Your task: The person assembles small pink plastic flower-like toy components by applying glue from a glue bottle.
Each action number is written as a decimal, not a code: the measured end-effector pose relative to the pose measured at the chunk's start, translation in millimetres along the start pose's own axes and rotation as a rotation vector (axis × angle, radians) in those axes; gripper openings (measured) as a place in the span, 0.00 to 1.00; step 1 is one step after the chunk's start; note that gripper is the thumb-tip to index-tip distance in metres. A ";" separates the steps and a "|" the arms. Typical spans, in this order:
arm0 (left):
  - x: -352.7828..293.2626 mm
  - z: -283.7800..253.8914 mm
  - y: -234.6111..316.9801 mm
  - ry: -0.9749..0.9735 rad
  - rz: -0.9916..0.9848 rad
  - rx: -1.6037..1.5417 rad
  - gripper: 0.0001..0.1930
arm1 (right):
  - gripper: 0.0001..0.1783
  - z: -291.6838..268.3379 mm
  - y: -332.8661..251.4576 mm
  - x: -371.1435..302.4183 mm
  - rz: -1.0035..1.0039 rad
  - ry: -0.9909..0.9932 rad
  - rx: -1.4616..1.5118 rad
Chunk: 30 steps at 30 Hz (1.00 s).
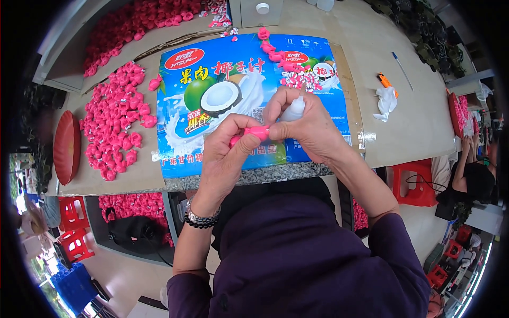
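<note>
Over a blue printed cardboard sheet [212,100], my left hand [221,151] pinches a small bright pink moulded piece [257,132] between thumb and fingers. My right hand [318,130] meets it from the right, its thumb tip at the end of the pink piece. Tucked in that same right hand is a small white squeeze bottle [294,109], its narrow tip pointing away from me. Beyond the right hand lies a heap of tiny pink-and-white parts [299,79]. A short row of pink pieces [269,47] trails along the sheet's far part.
A large pile of pink pieces [114,122] spreads left of the sheet, beside a red oval tray [67,147]. More pink pieces [138,21] fill the far left. On the right lie an orange-handled tool [384,80], a crumpled white wrapper [386,102] and a pen [402,70].
</note>
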<state>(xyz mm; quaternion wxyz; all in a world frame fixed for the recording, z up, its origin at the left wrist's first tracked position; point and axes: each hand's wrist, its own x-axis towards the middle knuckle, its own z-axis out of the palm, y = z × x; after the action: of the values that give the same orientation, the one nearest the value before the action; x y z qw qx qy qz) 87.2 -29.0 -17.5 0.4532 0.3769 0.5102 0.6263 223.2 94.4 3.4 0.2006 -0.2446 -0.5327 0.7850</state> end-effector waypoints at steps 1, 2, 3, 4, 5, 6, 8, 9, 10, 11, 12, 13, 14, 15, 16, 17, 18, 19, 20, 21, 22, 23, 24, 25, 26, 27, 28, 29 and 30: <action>1.2 0.2 0.6 0.010 0.002 0.021 0.09 | 0.13 -0.4 1.2 1.7 -0.021 0.002 -0.001; 2.3 0.1 0.8 0.021 0.004 0.042 0.08 | 0.13 -1.2 3.1 3.4 -0.020 0.001 -0.001; 3.3 -0.4 -0.1 0.022 0.003 0.041 0.08 | 0.13 -2.3 5.7 5.3 -0.032 0.005 0.006; 3.9 -1.1 -1.9 0.023 0.013 0.062 0.08 | 0.13 -2.7 7.8 6.7 -0.044 0.011 0.013; 4.6 -2.0 -2.9 0.025 0.024 0.083 0.08 | 0.13 -1.9 8.9 7.7 -0.043 0.010 0.013; 5.4 -2.7 -2.7 0.027 0.024 0.084 0.08 | 0.13 -0.1 9.9 8.3 -0.071 0.023 0.000; 3.2 -5.0 -0.6 0.045 0.017 0.064 0.07 | 0.13 5.0 13.1 9.0 -0.097 0.019 -0.007; 2.1 -4.6 0.2 0.057 0.020 0.070 0.07 | 0.13 6.0 13.9 8.4 -0.132 0.040 -0.065; 2.1 -2.3 0.3 0.056 0.024 0.083 0.06 | 0.13 6.6 13.8 8.4 -0.170 0.055 -0.124; 2.1 -3.4 0.4 0.068 0.030 0.107 0.06 | 0.13 6.9 16.4 9.9 -0.176 0.022 -0.116; 3.0 -5.0 -5.4 0.051 0.047 0.091 0.05 | 0.12 4.8 19.8 9.1 -0.212 0.036 -0.168; 4.9 -5.6 -9.8 0.072 0.058 0.103 0.05 | 0.12 2.7 22.2 8.7 -0.249 0.060 -0.224; 4.4 -6.5 -12.1 0.057 0.065 0.113 0.05 | 0.12 4.7 23.3 9.1 -0.256 0.028 -0.215; 3.7 -8.4 -11.0 0.042 0.072 0.123 0.06 | 0.11 7.5 24.2 10.1 -0.268 0.044 -0.196; 4.3 -8.4 -8.2 0.057 0.082 0.133 0.06 | 0.10 7.9 24.1 9.9 -0.280 0.073 -0.181; 4.4 -8.7 -4.8 0.043 0.055 0.108 0.06 | 0.10 8.2 24.8 10.9 -0.288 0.055 -0.177; 5.3 -10.4 -1.8 0.029 0.028 0.082 0.06 | 0.10 8.5 25.9 12.6 -0.286 0.066 -0.181; 6.3 -14.0 -1.0 0.042 0.036 0.093 0.06 | 0.09 9.2 26.5 14.1 -0.282 0.078 -0.184; 7.3 -18.1 -1.6 0.039 0.055 0.122 0.06 | 0.09 10.6 24.0 15.0 -0.245 0.067 -0.195; 8.1 -22.3 -1.1 0.035 0.073 0.152 0.06 | 0.09 15.4 20.4 16.6 -0.250 0.052 -0.190; 6.2 -25.4 12.9 0.039 0.046 0.245 0.06 | 0.08 20.1 15.4 16.6 -0.190 0.074 -0.185; 5.5 -32.7 14.9 0.047 0.047 0.252 0.06 | 0.08 23.2 13.6 17.0 -0.130 0.096 -0.179; 5.8 -41.0 16.7 0.149 0.120 0.322 0.06 | 0.08 24.1 14.9 17.7 -0.130 0.087 -0.175; 5.6 -50.6 20.5 0.250 0.195 0.392 0.06 | 0.07 24.5 15.2 17.4 -0.188 0.066 -0.212; 7.2 -68.4 28.3 0.371 0.299 0.629 0.06 | 0.06 24.2 16.6 17.3 -0.245 0.048 -0.247; 10.9 -90.0 38.6 0.488 0.405 0.864 0.06 | 0.06 22.3 17.4 15.3 -0.248 0.044 -0.246; 13.1 -112.5 45.8 0.607 0.372 0.873 0.07 | 0.06 19.8 20.4 13.3 -0.257 0.043 -0.257; 14.6 -132.1 53.5 0.728 0.339 0.880 0.08 | 0.06 19.0 22.2 10.7 -0.266 0.039 -0.268; 25.5 -147.8 58.5 0.786 0.431 1.028 0.09 | 0.06 15.8 24.8 9.9 -0.257 0.048 -0.270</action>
<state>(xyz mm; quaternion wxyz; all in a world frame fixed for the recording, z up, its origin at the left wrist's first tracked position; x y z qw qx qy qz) -69.4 -52.7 11.3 -0.1372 0.3820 0.7833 0.4708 204.5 79.6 -16.5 0.2774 -0.2179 -0.6550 0.6683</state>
